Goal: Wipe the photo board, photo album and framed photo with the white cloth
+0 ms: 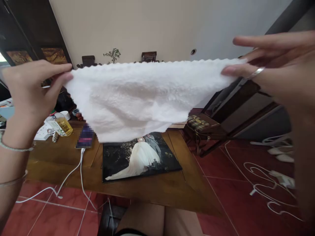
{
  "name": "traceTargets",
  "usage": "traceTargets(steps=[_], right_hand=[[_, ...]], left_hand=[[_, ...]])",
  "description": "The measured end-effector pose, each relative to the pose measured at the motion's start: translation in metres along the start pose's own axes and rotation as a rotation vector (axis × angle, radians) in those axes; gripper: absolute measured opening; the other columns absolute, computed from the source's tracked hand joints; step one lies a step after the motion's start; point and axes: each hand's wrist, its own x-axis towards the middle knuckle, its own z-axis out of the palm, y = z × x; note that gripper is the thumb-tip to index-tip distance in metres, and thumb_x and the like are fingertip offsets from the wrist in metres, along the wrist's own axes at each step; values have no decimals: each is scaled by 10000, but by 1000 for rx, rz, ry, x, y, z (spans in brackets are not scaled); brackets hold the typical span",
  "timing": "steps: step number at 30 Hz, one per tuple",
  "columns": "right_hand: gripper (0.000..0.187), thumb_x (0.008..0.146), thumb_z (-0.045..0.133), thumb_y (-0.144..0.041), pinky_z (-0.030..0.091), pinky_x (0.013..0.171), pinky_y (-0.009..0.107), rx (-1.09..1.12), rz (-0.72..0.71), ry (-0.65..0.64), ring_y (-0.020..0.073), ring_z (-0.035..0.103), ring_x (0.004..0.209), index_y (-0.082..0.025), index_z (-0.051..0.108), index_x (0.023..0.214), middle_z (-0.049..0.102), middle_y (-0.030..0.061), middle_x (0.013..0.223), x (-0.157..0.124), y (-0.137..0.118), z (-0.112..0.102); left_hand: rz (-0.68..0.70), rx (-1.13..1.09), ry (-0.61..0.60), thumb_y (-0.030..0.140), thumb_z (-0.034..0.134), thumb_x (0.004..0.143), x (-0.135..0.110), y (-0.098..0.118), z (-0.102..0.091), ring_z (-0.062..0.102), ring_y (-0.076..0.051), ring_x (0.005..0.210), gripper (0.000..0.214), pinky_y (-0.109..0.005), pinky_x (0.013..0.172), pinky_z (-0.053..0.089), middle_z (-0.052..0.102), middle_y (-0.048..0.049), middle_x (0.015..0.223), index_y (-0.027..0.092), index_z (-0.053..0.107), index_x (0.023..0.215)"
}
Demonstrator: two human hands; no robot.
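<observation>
While facing a pale wall (162,32) above a red-tiled floor (221,177) and apparently sitting at a wooden table (157,193), holding up a white fluffy cloth (137,98) in mid-air by both upper corners. Showing it nearly taut along a wavy top edge, sagging into soft folds lower down and overlapping, from this angle, the far part of a dark picture of a white gown (145,157) lying on the tabletop. Judging by the pose, opening the cloth out to full width, with no sign of wiping or folding. Also taking in, well off to the right, a plaid bag (195,123). Gripping one corner with the left hand (31,91) and the opposite one with the right hand (280,70), farther from the table's clutter. Including, near the left hand, a bottle of yellow liquid (65,126) and a cabled phone (85,136). Pinching the left corner between thumb and forefinger; pressing the right thumb on the cloth's near face, pointing one finger free, not revealing clearly the fingers behind. For any move downward, probably calling for even tension and for clearing the bottle and phone.
</observation>
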Motion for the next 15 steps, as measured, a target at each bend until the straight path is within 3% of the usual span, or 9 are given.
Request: traceTargets(steps=[2,4,6,8,15], right_hand=[[516,685,665,-560,370,604,370,-95,-33,-10,161,595,748,-217,679,1070,690,30,856,5,-7,-5],[463,693,663,-564,335,521,329,-131,-13,-8,111,528,581,-178,717,942,616,10,660,7,-8,-3],[460,702,659,-570,291,450,295,-103,17,3,62,422,438,-147,716,872,481,-37,501,9,-6,2],[470,708,648,-579,270,411,270,-47,29,35,43,394,385,-131,699,841,431,-55,470,12,-3,7],[478,767,615,-513,300,404,242,-44,54,-5,15,420,369,-56,671,893,571,1,559,19,4,15]], left_hand=[[20,71,-47,359,581,865,13,3,2,649,-162,809,266,-311,783,490,702,-41,862,148,713,957],[-3,77,-59,377,543,884,21,5,8,632,-137,709,292,-283,715,494,680,-32,793,134,702,919],[-50,16,-83,388,550,877,27,7,17,600,-91,557,289,-235,631,484,644,4,696,134,688,881],[-113,-75,-123,407,538,880,32,8,24,575,-53,457,314,-189,548,456,609,37,627,125,676,871],[-229,-184,-124,412,517,885,33,5,43,593,-11,444,326,-157,411,364,696,18,778,117,655,880]])
